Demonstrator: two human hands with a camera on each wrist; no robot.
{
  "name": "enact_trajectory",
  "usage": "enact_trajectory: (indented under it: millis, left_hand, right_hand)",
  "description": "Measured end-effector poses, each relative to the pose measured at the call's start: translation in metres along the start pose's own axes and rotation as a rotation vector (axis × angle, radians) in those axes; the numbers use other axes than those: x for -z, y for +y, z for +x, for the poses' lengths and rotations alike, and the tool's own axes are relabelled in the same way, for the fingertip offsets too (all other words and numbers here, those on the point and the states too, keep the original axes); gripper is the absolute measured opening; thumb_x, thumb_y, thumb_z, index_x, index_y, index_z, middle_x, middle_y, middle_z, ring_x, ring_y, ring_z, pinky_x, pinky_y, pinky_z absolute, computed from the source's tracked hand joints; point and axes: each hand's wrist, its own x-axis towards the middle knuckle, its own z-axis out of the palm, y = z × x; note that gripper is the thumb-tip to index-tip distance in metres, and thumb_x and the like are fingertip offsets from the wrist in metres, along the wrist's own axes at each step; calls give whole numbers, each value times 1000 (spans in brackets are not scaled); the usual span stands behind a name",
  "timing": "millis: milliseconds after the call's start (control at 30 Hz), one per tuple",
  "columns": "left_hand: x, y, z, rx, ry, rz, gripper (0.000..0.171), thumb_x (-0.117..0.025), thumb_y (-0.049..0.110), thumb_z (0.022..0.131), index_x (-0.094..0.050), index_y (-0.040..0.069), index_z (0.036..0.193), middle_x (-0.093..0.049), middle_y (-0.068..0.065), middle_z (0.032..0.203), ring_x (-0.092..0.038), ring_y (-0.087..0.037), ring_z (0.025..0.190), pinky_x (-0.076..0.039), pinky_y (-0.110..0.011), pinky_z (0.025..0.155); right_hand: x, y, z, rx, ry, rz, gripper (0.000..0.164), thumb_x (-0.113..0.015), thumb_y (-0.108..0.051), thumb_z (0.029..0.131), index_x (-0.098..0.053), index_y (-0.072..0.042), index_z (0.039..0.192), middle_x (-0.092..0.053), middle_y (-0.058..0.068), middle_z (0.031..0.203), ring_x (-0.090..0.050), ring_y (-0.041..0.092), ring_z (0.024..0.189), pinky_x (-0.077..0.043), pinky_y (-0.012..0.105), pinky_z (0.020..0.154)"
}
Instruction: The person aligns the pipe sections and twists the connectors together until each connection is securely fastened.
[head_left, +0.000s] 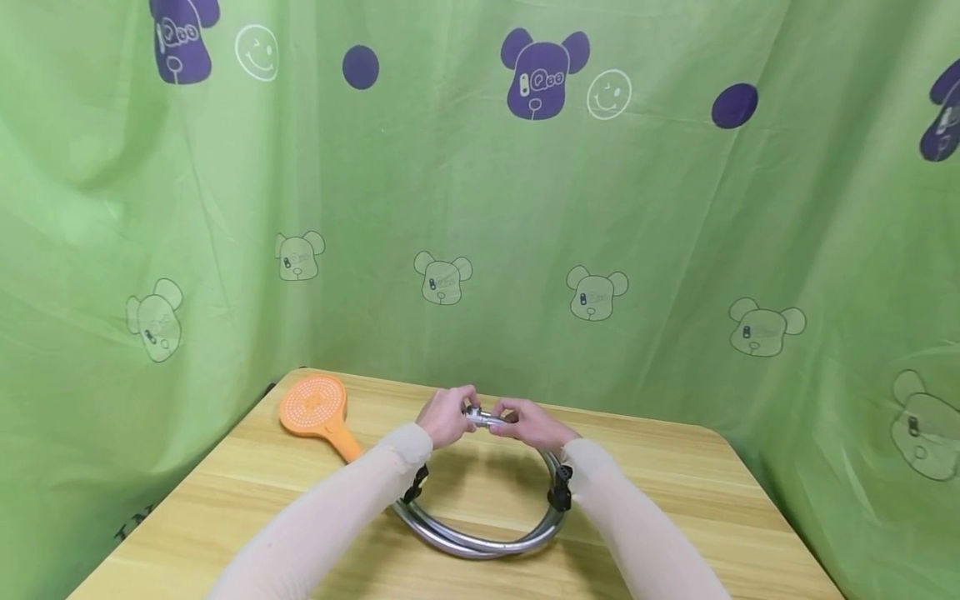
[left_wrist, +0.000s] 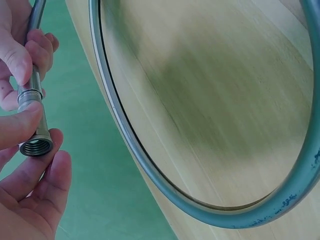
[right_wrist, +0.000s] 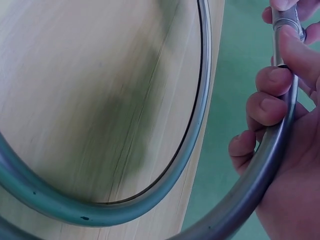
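A grey metal shower hose point(head_left: 480, 547) loops in a coil over the wooden table. My left hand point(head_left: 448, 415) pinches the metal end nut point(left_wrist: 36, 146) between thumb and fingers; the threads inside its open mouth show in the left wrist view. My right hand point(head_left: 536, 423) grips the hose just behind that nut, fingers curled round the tube. In the right wrist view the gripped length point(right_wrist: 235, 210) curves down from the palm. An orange shower head point(head_left: 312, 407) with a white-dotted face lies left of my left hand, its handle end hidden behind my left sleeve.
The wooden table point(head_left: 667, 500) has its back edge just beyond my hands. Green curtain point(head_left: 480, 192) with bear prints hangs behind and on both sides. Black wrist straps point(head_left: 559, 488) overlap the coil in the head view.
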Motion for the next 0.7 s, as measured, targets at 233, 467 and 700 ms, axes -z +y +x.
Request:
enact_trajectory:
  millis: [233,467,700]
  left_hand:
    - [0,1,0,-7,11,0,31,-82,4,77,-68,17,102,-65,3,81,-59,-15,71,-50,-30,62]
    - [1,2,0,-12,30,35,32,-82,5,78,-68,18,103,-67,3,82,-59,-14,71,-49,-28,62]
    - [-1,3,-1,-21,33,34,34,-80,7,82,-68,19,111,-67,3,88,-59,-14,76,-50,-30,66]
  right_hand:
    - [2,2,3,-33,-19,-13,13,-67,-23,96,-65,-12,103,-56,0,84,-47,14,71,-40,26,64]
    - [4,2,5,-32,-20,-24,15,-68,-26,96,-67,-13,105,-58,0,84,-49,14,73,-42,27,65]
    - [6,4,4,-31,-22,-60,25,-68,-27,96,-69,-7,111,-57,0,79,-48,13,69,-41,25,60]
